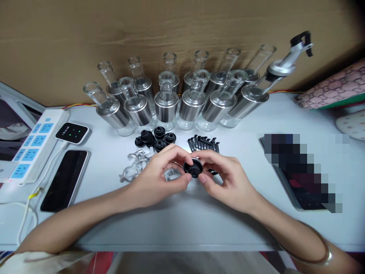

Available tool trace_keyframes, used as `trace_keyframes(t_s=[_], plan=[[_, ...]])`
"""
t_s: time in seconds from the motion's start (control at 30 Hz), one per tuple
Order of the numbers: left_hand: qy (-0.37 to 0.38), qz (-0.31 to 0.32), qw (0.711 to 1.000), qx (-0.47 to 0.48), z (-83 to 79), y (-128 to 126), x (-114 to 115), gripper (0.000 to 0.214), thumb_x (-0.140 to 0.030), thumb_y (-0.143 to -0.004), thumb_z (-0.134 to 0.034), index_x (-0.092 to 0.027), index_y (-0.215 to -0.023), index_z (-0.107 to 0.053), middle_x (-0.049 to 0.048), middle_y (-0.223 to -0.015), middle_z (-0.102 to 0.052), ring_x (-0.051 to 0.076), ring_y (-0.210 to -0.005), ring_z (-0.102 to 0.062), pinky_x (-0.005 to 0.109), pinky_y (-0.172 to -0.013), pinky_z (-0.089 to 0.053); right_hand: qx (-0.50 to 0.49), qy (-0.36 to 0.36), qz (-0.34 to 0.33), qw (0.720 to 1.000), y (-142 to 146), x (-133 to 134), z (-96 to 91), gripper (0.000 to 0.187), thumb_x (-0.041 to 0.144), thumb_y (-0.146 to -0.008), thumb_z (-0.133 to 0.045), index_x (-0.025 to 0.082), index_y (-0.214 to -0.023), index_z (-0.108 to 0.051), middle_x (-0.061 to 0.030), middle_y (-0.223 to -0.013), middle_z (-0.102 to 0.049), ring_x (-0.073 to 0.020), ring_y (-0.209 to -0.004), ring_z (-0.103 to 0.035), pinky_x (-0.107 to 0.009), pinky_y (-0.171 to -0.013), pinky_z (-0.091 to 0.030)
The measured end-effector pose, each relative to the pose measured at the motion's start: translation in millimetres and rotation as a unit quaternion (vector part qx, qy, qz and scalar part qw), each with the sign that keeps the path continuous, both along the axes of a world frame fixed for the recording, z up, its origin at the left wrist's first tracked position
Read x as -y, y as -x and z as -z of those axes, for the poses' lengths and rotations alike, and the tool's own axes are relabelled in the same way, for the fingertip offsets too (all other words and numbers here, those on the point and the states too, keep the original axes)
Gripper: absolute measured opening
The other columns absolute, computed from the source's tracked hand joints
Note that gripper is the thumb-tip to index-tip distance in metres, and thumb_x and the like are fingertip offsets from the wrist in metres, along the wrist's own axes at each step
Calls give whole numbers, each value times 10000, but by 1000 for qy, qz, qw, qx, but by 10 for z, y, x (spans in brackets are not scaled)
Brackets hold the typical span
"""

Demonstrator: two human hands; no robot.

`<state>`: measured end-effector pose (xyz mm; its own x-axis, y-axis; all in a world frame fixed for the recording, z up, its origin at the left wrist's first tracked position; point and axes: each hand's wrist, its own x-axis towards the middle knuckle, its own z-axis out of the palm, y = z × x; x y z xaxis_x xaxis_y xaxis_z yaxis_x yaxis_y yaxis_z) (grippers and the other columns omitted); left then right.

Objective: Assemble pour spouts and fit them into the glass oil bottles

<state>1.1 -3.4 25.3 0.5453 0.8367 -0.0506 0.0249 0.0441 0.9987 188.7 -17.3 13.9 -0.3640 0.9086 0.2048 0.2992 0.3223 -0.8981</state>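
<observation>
Both my hands meet over the middle of the white table [182,224]. My left hand [155,179] and my right hand [225,179] pinch a round black rubber stopper [193,168] between their fingertips. A silver metal piece [171,174] shows under my left fingers; I cannot tell whether it is held. Behind the hands lie several black stoppers [155,139], a heap of silver spout parts [134,167] and a row of small black caps [203,143]. Further back stand several glass bottles with steel collars [167,102]; the one at the far right carries a fitted pourer spout [293,57].
A white power strip [34,144], a small black device [72,133] and a dark phone [65,179] lie at the left. A second phone [299,190], partly pixelated, lies at the right. A cardboard wall [171,26] backs the table. Patterned fabric [333,87] sits at the far right.
</observation>
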Motion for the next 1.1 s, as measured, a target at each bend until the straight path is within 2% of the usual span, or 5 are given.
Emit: trace_keyframes(t_s=[0.23, 0.4, 0.67, 0.9, 1.1], plan=[[-8, 18, 1000, -1, 6, 13, -16, 134, -106, -813, -575, -193, -907, -534, 10, -946, -502, 129, -912, -560, 256, -826, -481, 16, -2, 8, 1000, 9, 16, 13, 262, 170, -761, -559, 152, -1017, -615, 18, -653, -584, -84, -520, -505, -198, -501, -456], [-7, 19, 1000, -3, 6, 19, -28, 164, -82, -785, -568, -196, -897, -531, 9, -928, -499, 134, -897, -555, 268, -829, -477, 9, -4, 9, 1000, 22, 18, 0, 243, 174, -774, -551, 179, -1006, -624, 27, -648, -575, -83, -515, -500, -201, -506, -456], [-1, 26, 1000, -13, 3, 25, -39, 164, -104, -763, -577, -197, -883, -515, 17, -922, -505, 161, -927, -560, 305, -849, -477, 13, 9, 6, 1000, 10, 14, -20, 268, 185, -776, -546, 155, -1009, -675, 18, -623, -579, -83, -499, -485, -207, -504, -450], [2, 14, 1000, -14, -9, 11, -32, 150, -125, -789, -575, -200, -893, -498, 15, -918, -524, 144, -892, -564, 273, -809, -474, 11, 42, 8, 999, -2, 12, 2, 283, 204, -782, -553, 154, -1029, -681, 2, -640, -616, -103, -529, -537, -220, -519, -472], [-25, 26, 999, -27, -13, 38, -14, 153, -114, -800, -556, -209, -899, -486, 7, -929, -525, 136, -895, -552, 269, -824, -457, -4, 28, 9, 1000, 18, 26, -34, 267, 176, -782, -556, 167, -1030, -654, 11, -647, -612, -93, -533, -552, -192, -502, -462]])
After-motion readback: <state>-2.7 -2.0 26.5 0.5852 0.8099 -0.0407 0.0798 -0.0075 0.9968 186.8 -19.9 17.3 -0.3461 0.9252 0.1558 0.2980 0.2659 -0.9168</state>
